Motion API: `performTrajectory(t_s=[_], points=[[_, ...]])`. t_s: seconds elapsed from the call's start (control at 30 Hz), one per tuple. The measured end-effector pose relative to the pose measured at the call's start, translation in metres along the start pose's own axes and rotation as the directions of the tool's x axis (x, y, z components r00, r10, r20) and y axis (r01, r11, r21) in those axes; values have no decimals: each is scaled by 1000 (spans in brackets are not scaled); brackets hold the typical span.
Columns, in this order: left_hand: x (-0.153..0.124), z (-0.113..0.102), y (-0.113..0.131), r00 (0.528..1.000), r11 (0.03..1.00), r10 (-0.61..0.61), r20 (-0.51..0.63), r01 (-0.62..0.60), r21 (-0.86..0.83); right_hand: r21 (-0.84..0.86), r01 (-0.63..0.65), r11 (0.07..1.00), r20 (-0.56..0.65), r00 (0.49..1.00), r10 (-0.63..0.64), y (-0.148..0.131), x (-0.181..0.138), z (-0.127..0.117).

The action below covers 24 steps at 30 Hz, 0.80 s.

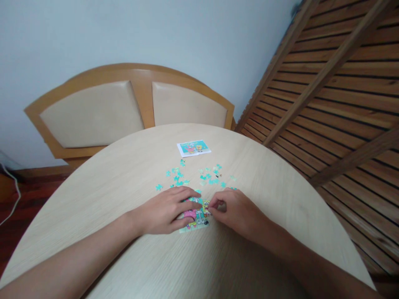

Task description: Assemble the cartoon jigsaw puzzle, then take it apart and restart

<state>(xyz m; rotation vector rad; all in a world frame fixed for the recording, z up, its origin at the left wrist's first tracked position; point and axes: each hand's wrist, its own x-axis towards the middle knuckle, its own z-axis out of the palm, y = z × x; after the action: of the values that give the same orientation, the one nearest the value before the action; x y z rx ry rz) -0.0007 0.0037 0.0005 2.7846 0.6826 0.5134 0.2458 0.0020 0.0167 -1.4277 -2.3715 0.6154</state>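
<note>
A partly joined jigsaw puzzle (200, 216) with pink, white and yellow cartoon figures on a teal ground lies near the middle of the table. My left hand (165, 209) rests flat across its left side, fingers spread, hiding part of the picture. At the puzzle's right edge, my right hand (238, 212) pinches thumb and forefinger together on a puzzle piece (208, 211) beside the yellow figure; the fingertips cover most of it. Just beyond the hands, loose teal puzzle pieces (178, 178) are scattered in two loose groups.
A picture card (193, 148) with the same cartoon figures lies farther back on the round wooden table (124, 166). Behind the table stands a bench with padded backs (93, 114). Slatted wood (336, 91) rises along the right, and a white cable (17, 191) hangs at far left.
</note>
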Motion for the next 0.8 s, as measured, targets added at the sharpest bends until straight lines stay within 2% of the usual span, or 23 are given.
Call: performTrajectory(t_s=[0.63,0.8], points=[[0,-3,1,999,1000,-11,49,11,1,15,21,1000,38,999,-22,2,2,-3],[0,0,-5,997,998,-67,-27,68,9,39,46,998,30,998,-47,4,3,-3]])
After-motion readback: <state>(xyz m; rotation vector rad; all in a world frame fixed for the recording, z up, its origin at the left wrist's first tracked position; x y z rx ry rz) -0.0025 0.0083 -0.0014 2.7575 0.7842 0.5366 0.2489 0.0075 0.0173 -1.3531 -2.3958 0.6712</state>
